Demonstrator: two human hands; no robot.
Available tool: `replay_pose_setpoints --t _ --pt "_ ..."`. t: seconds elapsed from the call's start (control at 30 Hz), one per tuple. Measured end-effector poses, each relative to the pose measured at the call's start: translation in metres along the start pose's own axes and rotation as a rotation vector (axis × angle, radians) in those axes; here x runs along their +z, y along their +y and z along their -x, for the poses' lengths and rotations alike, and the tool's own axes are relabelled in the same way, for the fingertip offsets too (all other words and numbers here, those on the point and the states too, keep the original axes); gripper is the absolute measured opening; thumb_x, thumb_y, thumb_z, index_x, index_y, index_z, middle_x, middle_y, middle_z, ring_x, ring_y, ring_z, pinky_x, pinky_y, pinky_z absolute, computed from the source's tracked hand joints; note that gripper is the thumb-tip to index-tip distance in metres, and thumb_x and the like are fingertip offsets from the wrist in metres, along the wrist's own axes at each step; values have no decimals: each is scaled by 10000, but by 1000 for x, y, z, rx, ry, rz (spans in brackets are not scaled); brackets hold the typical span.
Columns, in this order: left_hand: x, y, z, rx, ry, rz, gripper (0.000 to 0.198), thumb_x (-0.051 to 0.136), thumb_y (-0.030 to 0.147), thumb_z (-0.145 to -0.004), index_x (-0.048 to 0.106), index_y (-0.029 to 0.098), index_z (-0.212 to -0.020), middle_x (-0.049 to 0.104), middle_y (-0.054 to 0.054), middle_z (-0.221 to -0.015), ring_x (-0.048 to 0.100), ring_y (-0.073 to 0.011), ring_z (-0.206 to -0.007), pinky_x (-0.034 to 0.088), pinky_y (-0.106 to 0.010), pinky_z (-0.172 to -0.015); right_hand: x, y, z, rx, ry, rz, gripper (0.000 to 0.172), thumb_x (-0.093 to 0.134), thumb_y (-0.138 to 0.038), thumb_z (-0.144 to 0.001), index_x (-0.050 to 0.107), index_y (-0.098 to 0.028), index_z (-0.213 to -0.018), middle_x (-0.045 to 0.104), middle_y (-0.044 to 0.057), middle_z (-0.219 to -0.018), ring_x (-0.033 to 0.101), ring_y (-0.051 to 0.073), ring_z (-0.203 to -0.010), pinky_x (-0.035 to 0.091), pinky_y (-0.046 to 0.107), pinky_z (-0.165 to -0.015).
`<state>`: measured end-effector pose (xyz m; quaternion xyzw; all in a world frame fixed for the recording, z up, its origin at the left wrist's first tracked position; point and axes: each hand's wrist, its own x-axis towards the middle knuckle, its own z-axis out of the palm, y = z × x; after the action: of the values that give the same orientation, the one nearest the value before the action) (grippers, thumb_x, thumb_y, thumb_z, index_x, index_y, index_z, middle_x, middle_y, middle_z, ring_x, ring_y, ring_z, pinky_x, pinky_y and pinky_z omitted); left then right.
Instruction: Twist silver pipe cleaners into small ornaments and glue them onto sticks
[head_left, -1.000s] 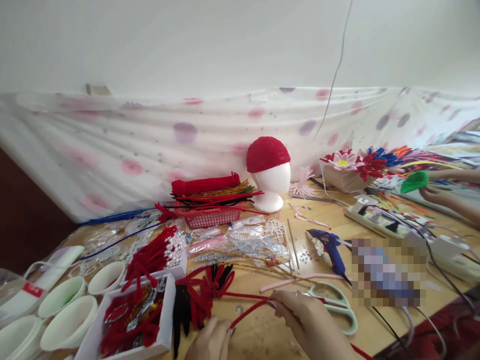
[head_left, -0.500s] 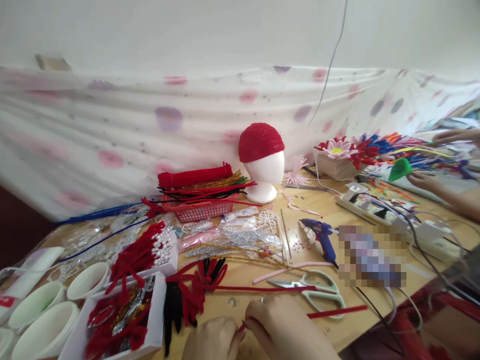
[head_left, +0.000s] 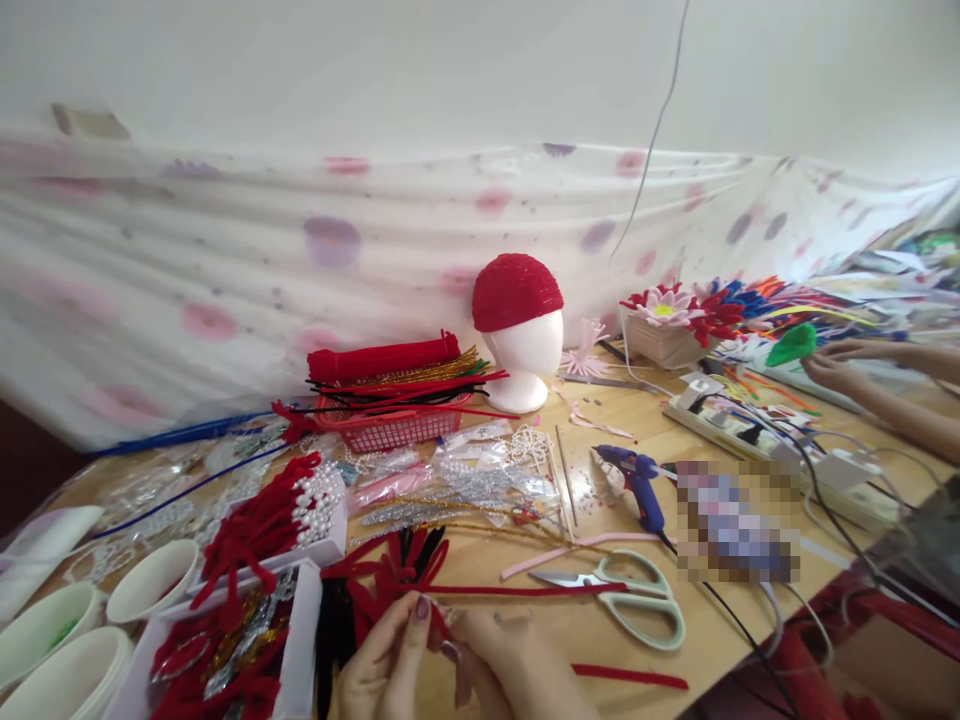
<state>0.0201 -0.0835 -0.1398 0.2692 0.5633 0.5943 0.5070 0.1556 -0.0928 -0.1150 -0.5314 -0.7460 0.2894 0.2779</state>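
My left hand is closed at the front of the table, thumb up. Close beside it is my right hand, its fingers curled in. Both pinch a fuzzy red pipe cleaner, whose short red part shows between the fingertips. A straight red length sticks out to the right beyond my right hand. Just behind my hands lie bent red and black pipe cleaners and another long red stem. That stem reaches across the open scissors.
At left stand white boxes of red pieces and beads, with several paper cups. Behind are a red basket and a red-capped foam head. A glue gun and power strip lie right, near another person's hands.
My hands have risen slightly and turned, so the red pipe cleaner between the fingertips shows more. The view has shifted a little. At right, the other person's hands have come together near the green piece.
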Motion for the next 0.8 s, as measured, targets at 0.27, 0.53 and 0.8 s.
replay_pose_setpoints --t 0.27,0.53,0.8 --pt "-10 24 -13 380 -338 -322 219 783 433 -782 795 218 -742 795 -71 -876 748 -242 -865 595 -279 -770 -14 -15 7 14 135 -206 222 460 -273 -1012 644 -212 -1121 766 54 -933 711 172 -805 495 226 -704" --pt "-25 56 -17 680 -860 -793 168 620 117 -869 716 254 -852 761 -17 -939 721 -181 -910 544 -255 -831 -53 -24 10 -76 -112 194 256 524 -67 -936 729 -201 -1009 757 42 -886 677 167 -768 391 240 -642" --pt "-13 72 -7 521 -888 -967 188 624 52 -766 661 216 -682 739 -14 -775 702 -217 -804 519 -311 -765 -61 -28 4 -94 -253 312 266 544 -20 -902 747 -184 -950 766 46 -841 681 159 -723 394 232 -617"
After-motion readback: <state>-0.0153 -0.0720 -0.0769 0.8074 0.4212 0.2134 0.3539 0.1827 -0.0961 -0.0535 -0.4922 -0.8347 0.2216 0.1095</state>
